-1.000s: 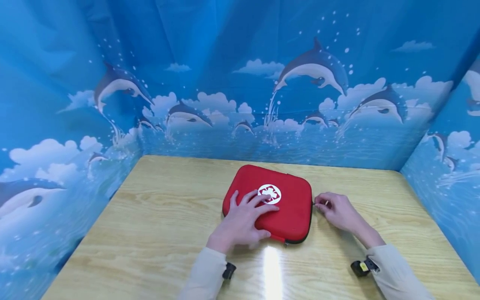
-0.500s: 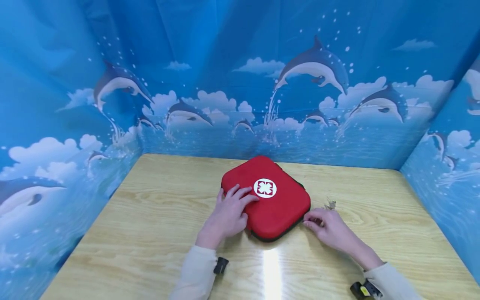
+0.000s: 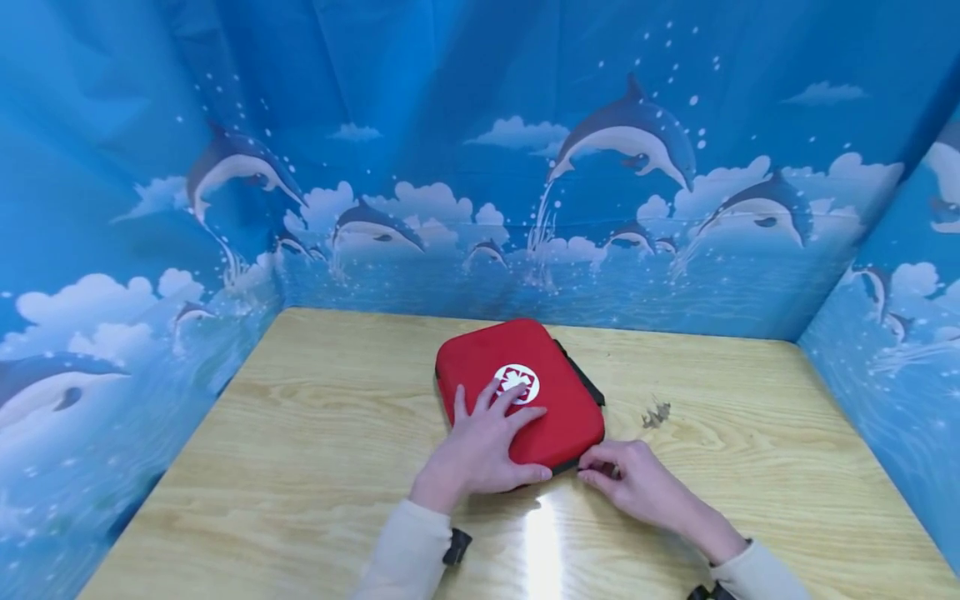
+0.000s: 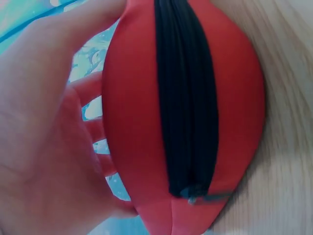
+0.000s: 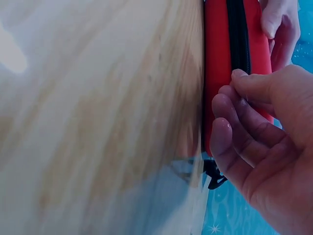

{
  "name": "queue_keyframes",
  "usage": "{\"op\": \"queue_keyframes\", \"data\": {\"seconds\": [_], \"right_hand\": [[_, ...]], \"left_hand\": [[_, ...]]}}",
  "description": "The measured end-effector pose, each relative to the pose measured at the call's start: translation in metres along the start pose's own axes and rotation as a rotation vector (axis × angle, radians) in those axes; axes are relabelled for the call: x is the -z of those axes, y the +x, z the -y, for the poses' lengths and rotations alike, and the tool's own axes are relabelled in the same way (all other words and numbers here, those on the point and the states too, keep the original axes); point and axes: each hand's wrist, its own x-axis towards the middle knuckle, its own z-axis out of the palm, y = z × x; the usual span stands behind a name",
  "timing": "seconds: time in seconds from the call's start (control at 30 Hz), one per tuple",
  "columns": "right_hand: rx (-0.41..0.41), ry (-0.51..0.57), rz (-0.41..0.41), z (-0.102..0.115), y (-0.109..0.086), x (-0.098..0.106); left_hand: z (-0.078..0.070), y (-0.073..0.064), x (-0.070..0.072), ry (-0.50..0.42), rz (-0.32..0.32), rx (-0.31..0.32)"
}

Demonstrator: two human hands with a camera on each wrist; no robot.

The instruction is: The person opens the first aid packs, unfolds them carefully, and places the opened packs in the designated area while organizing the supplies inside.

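A red zippered first-aid case with a round white emblem lies flat on the wooden table. My left hand rests on its lid with the fingers spread, the thumb near the front edge. At the case's front right corner, my right hand pinches a zipper pull, which the fingertips mostly hide. In the right wrist view, thumb and index finger meet at the black zipper. The left wrist view shows another stretch of zipper, closed, with a metal zipper pull at its end.
A black handle strap sticks out along the case's right side. A dark scuff marks the table right of the case. Blue dolphin-printed curtain encloses the back and sides.
The case has turned clockwise, bringing its strap side to the right. My right hand has moved toward me and left along the edge. My left hand shifted off and spread over the lid again.
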Motion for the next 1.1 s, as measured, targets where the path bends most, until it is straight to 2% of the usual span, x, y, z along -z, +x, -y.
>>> {"op": "queue_keyframes", "data": {"seconds": [0.27,0.5,0.67,0.9,1.1], "right_hand": [[-0.015,-0.044,0.011,0.007,0.002,-0.007],[0.004,-0.123,-0.03,0.01,0.001,-0.006],[-0.013,-0.154,-0.065,0.007,-0.003,0.0],[-0.002,-0.138,-0.122,-0.003,-0.006,0.008],[-0.062,-0.134,-0.107,-0.009,-0.005,0.012]], "left_hand": [[0.002,-0.001,-0.004,0.039,0.035,0.004],[0.005,0.0,-0.004,0.025,0.049,0.008],[0.005,0.0,-0.004,0.027,0.056,0.004],[0.006,0.0,-0.002,0.009,0.055,0.012],[0.007,-0.001,-0.003,0.006,0.057,0.008]]}}
